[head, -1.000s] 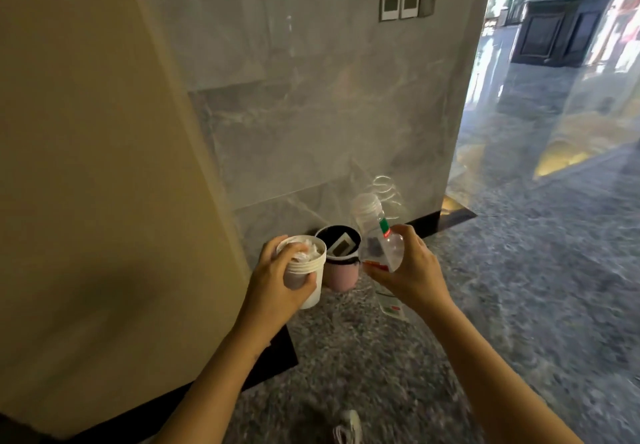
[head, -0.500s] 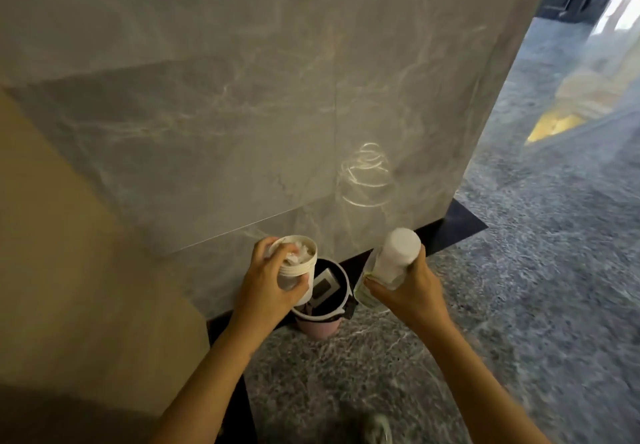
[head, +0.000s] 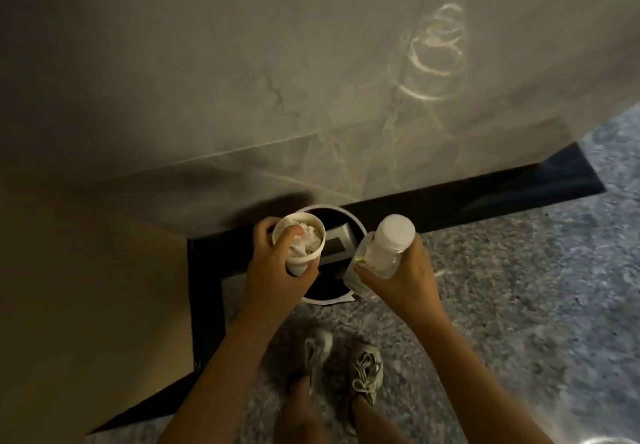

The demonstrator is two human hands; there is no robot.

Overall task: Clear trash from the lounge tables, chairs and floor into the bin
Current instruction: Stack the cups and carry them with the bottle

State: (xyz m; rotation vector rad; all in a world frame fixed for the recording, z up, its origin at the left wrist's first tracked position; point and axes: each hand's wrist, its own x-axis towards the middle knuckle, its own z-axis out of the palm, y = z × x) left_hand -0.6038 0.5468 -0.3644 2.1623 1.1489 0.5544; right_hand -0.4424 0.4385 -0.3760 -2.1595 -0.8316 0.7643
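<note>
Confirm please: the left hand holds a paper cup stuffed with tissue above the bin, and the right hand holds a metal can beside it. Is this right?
Not quite. In the head view the right hand holds a clear plastic bottle, not a metal can. The rest stands: the left hand holds the paper cup stuffed with tissue above the bin.

Speckled grey floor (head: 502, 305), round bin (head: 356, 227) and sneakers (head: 363, 371) on it.
</note>
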